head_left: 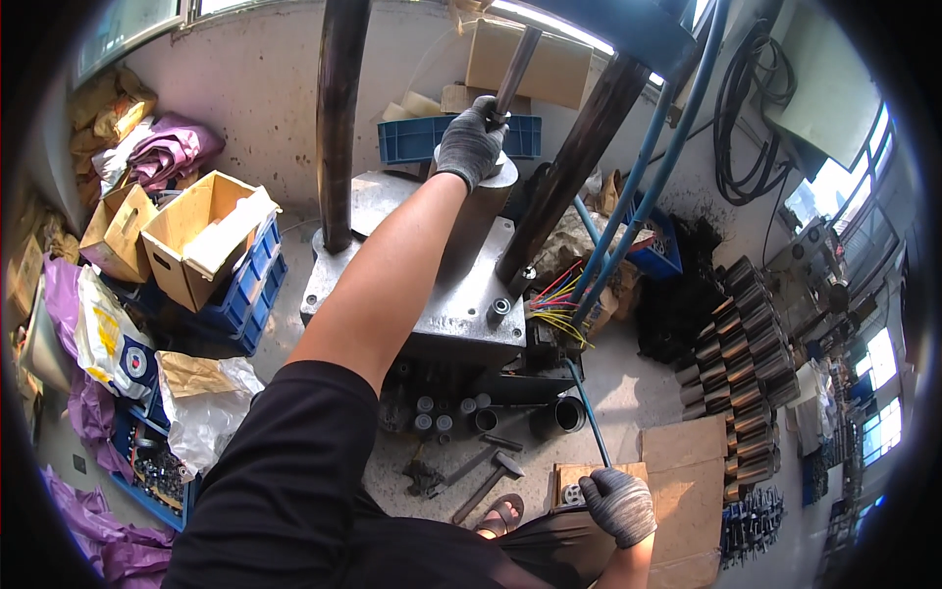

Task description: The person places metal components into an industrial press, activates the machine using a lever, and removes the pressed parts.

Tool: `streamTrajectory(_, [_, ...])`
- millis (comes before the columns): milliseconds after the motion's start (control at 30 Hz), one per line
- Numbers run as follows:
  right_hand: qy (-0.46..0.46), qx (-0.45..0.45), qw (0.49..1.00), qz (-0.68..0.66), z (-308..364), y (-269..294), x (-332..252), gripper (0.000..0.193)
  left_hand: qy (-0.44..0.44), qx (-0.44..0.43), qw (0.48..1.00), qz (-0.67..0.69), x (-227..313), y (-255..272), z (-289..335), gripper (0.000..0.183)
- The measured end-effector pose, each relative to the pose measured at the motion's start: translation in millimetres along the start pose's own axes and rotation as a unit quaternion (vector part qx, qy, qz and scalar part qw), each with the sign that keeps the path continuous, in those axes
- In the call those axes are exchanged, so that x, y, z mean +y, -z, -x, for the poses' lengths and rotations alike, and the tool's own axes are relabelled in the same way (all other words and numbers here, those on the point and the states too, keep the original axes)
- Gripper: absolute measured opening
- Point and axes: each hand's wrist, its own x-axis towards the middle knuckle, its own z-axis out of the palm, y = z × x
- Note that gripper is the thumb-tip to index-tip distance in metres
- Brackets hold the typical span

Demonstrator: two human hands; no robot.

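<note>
My left hand (473, 144), in a dark grey knitted glove, reaches far forward over the press. Its fingers are wrapped round a metal rod (518, 69) that slants up under the blue press head (623, 29). Below that hand stands a thick metal cylinder (471, 231) on the steel press bed (392, 314). At the lower right my gloved right hand (620, 506) is closed near the end of a thin blue lever (591, 417). The lever runs up to a dark unit beside the bed. What lies inside each grip is partly covered by the glove.
Two dark press columns (340, 128) flank the bed. A hammer (491, 486) and metal sleeves (559, 417) lie on the floor. Cardboard (682, 501) is by my right hand. Stacked metal tubes (741, 344) stand right; wooden boxes (196, 240) on blue crates stand left.
</note>
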Motion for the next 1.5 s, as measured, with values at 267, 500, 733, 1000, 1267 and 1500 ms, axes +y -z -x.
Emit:
streamTrajectory(267, [-0.006,0.000,1.000,-0.006,-1,5,-6,0.032,-0.023,0.015,0.999,-0.017,-3,-3,0,0.031])
streamTrajectory(500, [-0.022,-0.009,1.000,-0.018,-2,9,-9,0.034,-0.027,0.015,0.999,-0.023,-5,-3,-2,0.032])
streamTrajectory(733, [-0.032,-0.026,0.999,-0.015,-4,14,-10,0.033,-0.009,0.005,1.000,0.001,-3,-4,0,0.029])
streamTrajectory(1000, [-0.023,-0.078,0.995,-0.051,-28,45,-1,0.032,-0.025,0.006,1.000,-0.018,-11,-5,-3,0.023])
streamTrajectory(1267, [0.017,-0.152,0.988,0.012,-33,49,3,0.033,-0.012,-0.007,1.000,-0.007,-9,-3,-3,0.023])
streamTrajectory(1500, [0.086,0.067,0.994,0.029,-47,64,2,0.025,-0.017,-0.007,0.999,-0.033,-4,-3,1,0.024])
